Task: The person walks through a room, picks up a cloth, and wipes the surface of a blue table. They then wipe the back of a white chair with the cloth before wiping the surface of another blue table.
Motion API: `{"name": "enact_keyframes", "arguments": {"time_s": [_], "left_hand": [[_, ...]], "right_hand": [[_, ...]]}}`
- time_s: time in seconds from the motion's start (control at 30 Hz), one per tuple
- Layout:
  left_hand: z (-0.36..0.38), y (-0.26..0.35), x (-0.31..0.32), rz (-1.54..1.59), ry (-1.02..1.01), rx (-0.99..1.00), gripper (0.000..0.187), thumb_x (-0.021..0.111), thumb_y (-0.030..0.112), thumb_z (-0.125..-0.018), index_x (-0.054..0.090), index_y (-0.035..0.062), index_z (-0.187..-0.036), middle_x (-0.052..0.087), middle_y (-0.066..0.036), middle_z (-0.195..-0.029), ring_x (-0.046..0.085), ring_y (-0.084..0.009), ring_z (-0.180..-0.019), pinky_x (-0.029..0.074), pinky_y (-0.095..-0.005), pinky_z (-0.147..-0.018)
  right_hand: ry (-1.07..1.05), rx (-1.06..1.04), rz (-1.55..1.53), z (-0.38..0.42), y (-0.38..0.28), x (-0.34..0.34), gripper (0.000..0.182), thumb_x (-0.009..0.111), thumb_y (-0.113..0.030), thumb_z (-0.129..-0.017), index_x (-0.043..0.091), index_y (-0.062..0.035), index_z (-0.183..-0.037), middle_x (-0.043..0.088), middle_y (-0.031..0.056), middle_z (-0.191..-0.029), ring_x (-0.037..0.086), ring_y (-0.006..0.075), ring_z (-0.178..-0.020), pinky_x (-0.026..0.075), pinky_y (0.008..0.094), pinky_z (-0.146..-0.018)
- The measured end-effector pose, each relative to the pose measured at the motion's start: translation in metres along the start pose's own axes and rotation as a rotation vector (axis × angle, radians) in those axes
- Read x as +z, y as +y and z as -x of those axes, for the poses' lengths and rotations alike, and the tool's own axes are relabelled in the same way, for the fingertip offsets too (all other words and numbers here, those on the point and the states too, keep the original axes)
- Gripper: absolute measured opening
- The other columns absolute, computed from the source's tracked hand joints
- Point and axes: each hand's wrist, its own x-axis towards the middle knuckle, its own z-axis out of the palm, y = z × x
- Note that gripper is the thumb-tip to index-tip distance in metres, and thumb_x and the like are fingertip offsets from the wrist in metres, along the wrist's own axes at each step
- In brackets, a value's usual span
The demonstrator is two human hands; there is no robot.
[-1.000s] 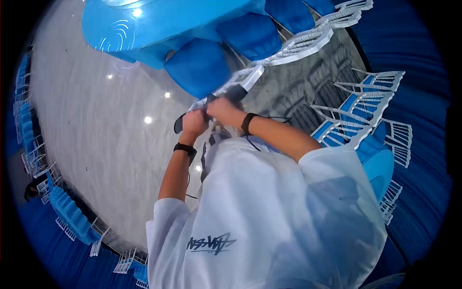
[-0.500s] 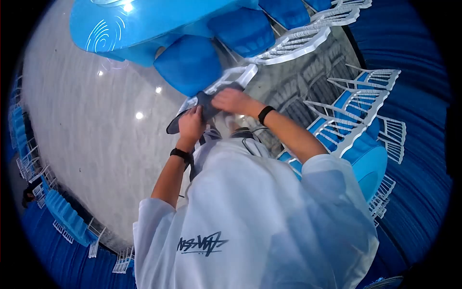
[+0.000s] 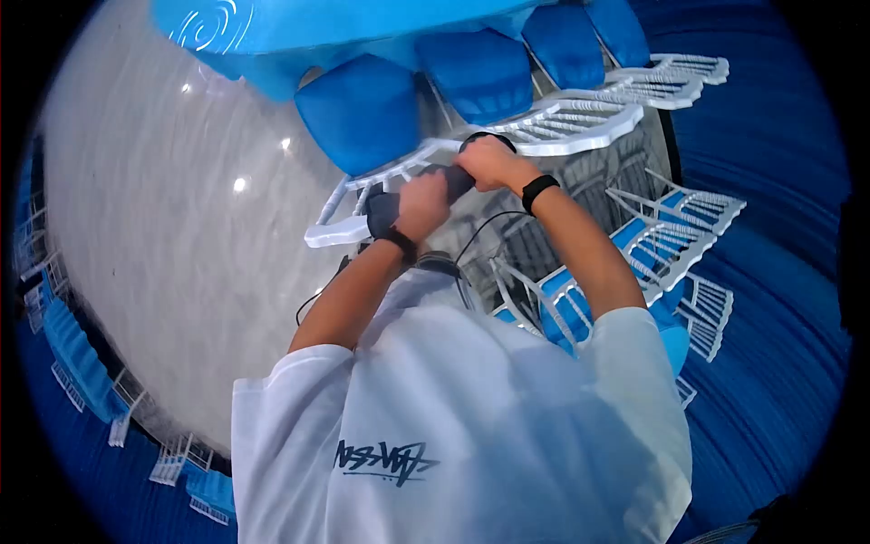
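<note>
A dark grey cloth (image 3: 384, 211) is bunched between my two hands, over the white back (image 3: 337, 233) of the nearest chair. My left hand (image 3: 423, 205) is closed round its nearer part, and one end hangs out on the left. Farther up and to the right, my right hand (image 3: 490, 163) grips the other end, with a dark bit showing above the knuckles. Beyond the hands is the chair's blue seat (image 3: 358, 113). Both wrists wear dark bands, and a thin black cord (image 3: 485, 228) runs near the right one.
A light blue table (image 3: 362, 27) stands ahead, with more blue-seated white chairs (image 3: 580, 127) along its right side. Other white chairs (image 3: 671, 240) are behind on the right. Pale shiny floor (image 3: 181, 245) spreads to the left, and dark blue drapery (image 3: 779, 272) borders the right.
Both hands have moved right with the cloth, which was spread wider before and is now gathered between the fists. The view has shifted, bringing more of the chairs in.
</note>
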Motion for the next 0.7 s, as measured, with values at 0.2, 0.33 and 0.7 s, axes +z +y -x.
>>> {"name": "enact_keyframes", "arguments": {"time_s": [0.2,0.33,0.7], "left_hand": [[-0.007,0.006,-0.01,0.087,0.004,0.007,0.03,0.078,0.019,-0.08,0.074,0.0049,-0.107,0.08,-0.02,-0.1,0.079,-0.0404,-0.096,0.065,-0.0513,-0.083],[-0.008,0.005,-0.009,0.108,-0.027,0.011,0.022,0.078,0.015,-0.081,0.075,0.005,-0.101,0.08,-0.02,-0.099,0.079,-0.0402,-0.094,0.065,-0.0509,-0.081],[-0.015,0.004,0.012,0.332,0.062,0.007,0.016,0.073,0.007,-0.082,0.073,0.0024,-0.097,0.078,-0.021,-0.098,0.077,-0.0412,-0.094,0.062,-0.0516,-0.082]], "right_hand": [[-0.021,-0.175,-0.004,-0.013,0.014,0.007,0.021,0.083,-0.015,-0.07,0.077,-0.0121,-0.09,0.079,0.0153,-0.089,0.077,0.0395,-0.09,0.061,0.0504,-0.076],[0.038,-0.208,0.027,-0.004,0.01,0.004,0.027,0.084,-0.016,-0.071,0.074,-0.0095,-0.095,0.079,0.0148,-0.094,0.077,0.038,-0.088,0.06,0.05,-0.076],[0.226,-0.247,-0.001,0.004,0.012,0.022,0.04,0.078,-0.008,-0.071,0.07,-0.0075,-0.11,0.075,0.0112,-0.101,0.075,0.0323,-0.099,0.058,0.0426,-0.089]]}}
